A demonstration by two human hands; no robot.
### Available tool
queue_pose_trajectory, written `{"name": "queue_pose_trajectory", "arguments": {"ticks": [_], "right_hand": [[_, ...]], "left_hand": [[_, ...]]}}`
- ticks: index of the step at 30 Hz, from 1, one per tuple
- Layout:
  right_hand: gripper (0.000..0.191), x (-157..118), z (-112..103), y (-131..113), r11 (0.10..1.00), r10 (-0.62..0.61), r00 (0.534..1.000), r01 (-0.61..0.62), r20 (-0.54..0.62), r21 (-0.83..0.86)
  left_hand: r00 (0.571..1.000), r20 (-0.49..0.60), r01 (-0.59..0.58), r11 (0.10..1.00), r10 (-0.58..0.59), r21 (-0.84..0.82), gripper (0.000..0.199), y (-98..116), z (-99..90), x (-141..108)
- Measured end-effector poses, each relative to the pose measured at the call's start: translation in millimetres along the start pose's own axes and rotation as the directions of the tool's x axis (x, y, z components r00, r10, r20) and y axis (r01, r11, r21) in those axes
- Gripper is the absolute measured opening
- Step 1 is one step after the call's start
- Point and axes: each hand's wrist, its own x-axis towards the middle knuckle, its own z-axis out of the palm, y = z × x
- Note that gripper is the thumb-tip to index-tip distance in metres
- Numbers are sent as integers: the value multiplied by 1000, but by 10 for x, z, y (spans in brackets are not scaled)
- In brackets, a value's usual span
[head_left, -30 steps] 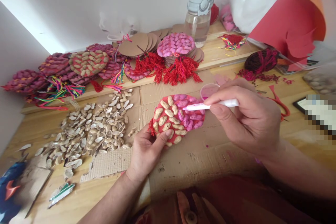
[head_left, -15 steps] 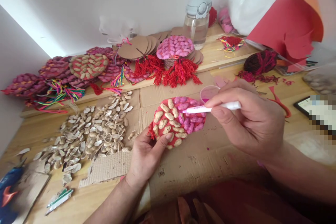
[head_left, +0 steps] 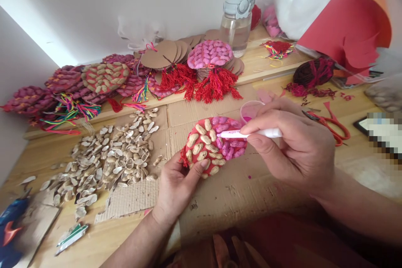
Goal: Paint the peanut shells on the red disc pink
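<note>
My left hand grips the lower left edge of a round red disc covered with peanut shells, thumb on top. Shells on the disc's right side are pink; those on the left are plain tan. Between the thumb and fingers of my right hand is a white pen, its tip at the shells near the border of pink and tan. A small clear cup with pink liquid stands behind the disc, partly hidden by my right hand.
Peanut shells lie in a heap at left on cardboard. Behind are finished discs, a tasselled pink disc and a bottle. Orange scissors, dark yarn and a phone lie right; a glue gun lies left.
My right hand and the pen have moved slightly left, the tip now nearer the tan shells. The disc has shifted a little to the right, and more of the scissors shows.
</note>
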Motion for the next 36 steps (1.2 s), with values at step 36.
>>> {"name": "queue_pose_trajectory", "arguments": {"ticks": [36], "right_hand": [[7,-12,33,116,990,-11,996,23,-88,137]], "left_hand": [[998,37,56,986,-51,-158,24,-36,-19,29]]}}
